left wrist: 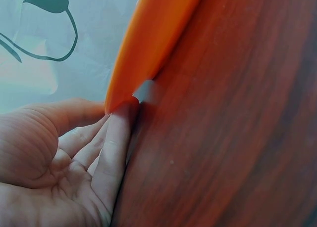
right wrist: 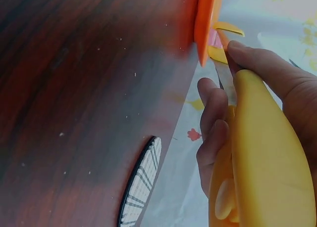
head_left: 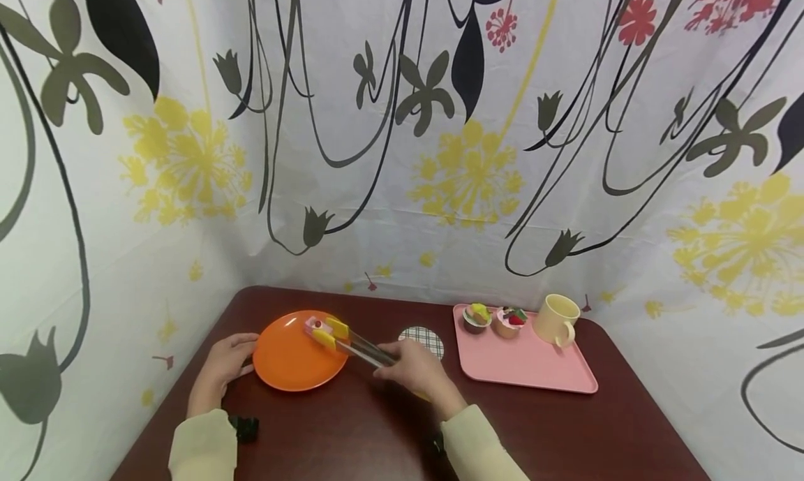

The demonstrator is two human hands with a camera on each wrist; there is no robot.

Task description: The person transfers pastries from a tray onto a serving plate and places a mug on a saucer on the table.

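Observation:
My right hand (head_left: 416, 368) grips a pair of tongs (head_left: 370, 352) with metal arms and yellow tips; its thick yellow handle (right wrist: 272, 153) fills the lower right of the right wrist view. Between the tips sits a small pink piece of cake (head_left: 316, 324) with a dark red dot on top, over the orange plate (head_left: 295, 362). Whether the cake touches the plate I cannot tell. At the plate's left edge, my left hand (head_left: 225, 362) pinches the rim, thumb on top and fingers (left wrist: 116, 148) underneath, as the left wrist view shows.
A round checked coaster (head_left: 426, 340) lies right of the plate. Farther right, a pink tray (head_left: 527, 369) bears two cupcakes (head_left: 507, 322) and a cream mug (head_left: 555, 320). Patterned cloth (head_left: 377, 153) hangs behind and beside the dark red-brown table (head_left: 326, 432).

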